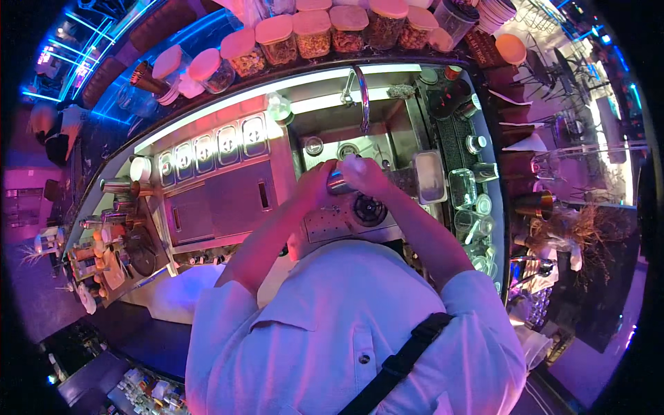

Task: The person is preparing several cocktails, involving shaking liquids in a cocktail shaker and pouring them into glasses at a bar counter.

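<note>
Both my hands meet over the front edge of the steel sink (pixel 394 122). My left hand (pixel 315 182) grips a shiny metal cup (pixel 338 183) from its left side. My right hand (pixel 369 176) is at the cup's right side, with a pale, blurred thing (pixel 354 165) at its fingers; whether this is a cloth cannot be made out. Just below the hands, a round black glass rinser (pixel 369 209) is set in the perforated steel drain board (pixel 327 225). Behind them, the chrome faucet (pixel 364 101) arches over the basin.
Left of the sink are lidded steel inserts (pixel 228 142) and a sliding-lid steel counter unit (pixel 220 205). A steel pan (pixel 430 177) sits at the sink's right edge, beside clear containers (pixel 461 188). Jars with pale lids (pixel 311 33) line the raised bar ledge.
</note>
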`<state>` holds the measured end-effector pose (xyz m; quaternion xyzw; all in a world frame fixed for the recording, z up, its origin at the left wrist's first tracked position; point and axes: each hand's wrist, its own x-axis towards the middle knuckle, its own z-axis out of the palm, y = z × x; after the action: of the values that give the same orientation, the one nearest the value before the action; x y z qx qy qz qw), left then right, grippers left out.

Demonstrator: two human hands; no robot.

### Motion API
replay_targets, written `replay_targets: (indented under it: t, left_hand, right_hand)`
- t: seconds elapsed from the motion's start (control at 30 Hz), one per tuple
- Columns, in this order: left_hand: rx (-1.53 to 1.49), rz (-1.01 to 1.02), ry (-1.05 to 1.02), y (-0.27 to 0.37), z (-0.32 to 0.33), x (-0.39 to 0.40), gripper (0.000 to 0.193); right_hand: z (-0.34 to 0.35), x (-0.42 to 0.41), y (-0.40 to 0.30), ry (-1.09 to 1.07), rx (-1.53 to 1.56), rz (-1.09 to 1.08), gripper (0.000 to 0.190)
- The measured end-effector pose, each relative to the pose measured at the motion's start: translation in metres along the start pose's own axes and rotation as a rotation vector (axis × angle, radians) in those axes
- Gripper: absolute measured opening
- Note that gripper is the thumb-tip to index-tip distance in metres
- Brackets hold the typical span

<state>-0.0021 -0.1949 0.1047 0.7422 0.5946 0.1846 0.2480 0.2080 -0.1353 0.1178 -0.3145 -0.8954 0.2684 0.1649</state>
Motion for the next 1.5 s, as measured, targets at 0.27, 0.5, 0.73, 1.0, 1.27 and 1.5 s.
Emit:
replay_targets:
  t: [0.27,0.5,0.73,1.0,1.27,1.5]
  left_hand:
    - [-0.366,-0.001,-0.15,-0.001,0.019,0.04,0.069]
    - [-0.067,0.093,-0.01,-0.026,0.003,0.037,0.063]
    - [-0.266,0.268,-0.227,-0.008,-0.016,0.044,0.093]
    - [-0.366,0.189,-0.347,0.019,-0.024,0.036,0.079]
    - [-0.217,0.263,0.071,0.004,-0.016,0.017,0.064]
    - [-0.137,0.291,-0.058,-0.05,0.025,-0.014,0.064]
  right_hand:
    - [-0.026,-0.023,0.022,0.106,0.398,0.172,0.024]
    - [0.007,-0.002,0.013,0.199,1.183,0.265,0.03]
    - [0.064,0.018,0.052,0.032,1.647,-0.609,0.031]
    - [0.172,0.063,0.084,-0.269,1.774,-1.197,0.023]
    - [0.206,0.091,0.114,-0.898,2.089,-1.87,0.019]
    - [0.249,0.075,0.049,-1.522,2.281,-2.599,0.021]
